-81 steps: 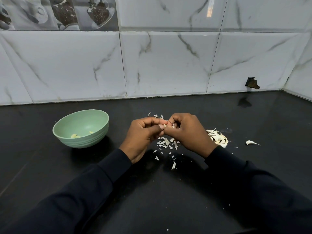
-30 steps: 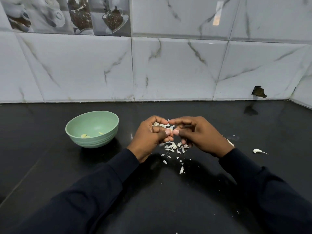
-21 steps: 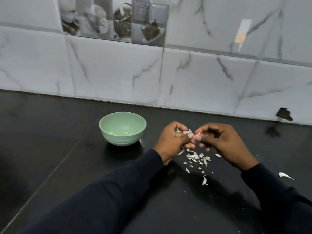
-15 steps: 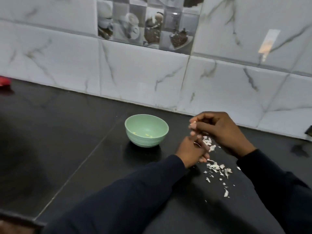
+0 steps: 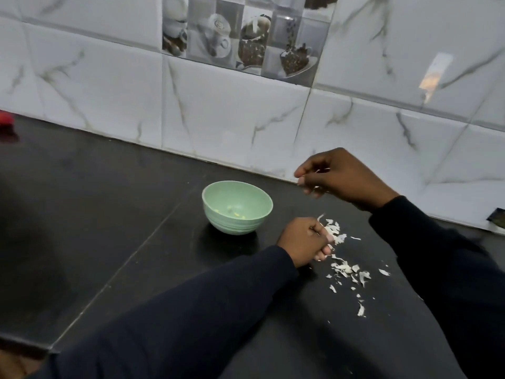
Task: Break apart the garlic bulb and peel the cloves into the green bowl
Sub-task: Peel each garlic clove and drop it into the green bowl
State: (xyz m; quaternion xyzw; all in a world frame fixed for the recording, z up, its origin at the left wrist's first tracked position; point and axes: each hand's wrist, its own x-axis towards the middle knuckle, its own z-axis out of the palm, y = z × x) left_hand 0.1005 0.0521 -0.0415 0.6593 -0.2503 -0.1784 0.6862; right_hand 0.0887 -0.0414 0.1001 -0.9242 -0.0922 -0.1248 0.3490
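Risk of clove [image 5: 317,187] missing green bowl [image 5: 237,206] by counter's [image 5: 109,214] back edge: right hand [image 5: 338,179] pinches it beside the rim, not over it, while left hand [image 5: 303,242] clutches skin scraps [image 5: 332,228].

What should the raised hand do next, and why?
Probably move the right hand a little left, over the green bowl, and release the pale bit it pinches. The hand hovers beside the bowl's rim, not above it, and the bowl already holds a few peeled pieces.
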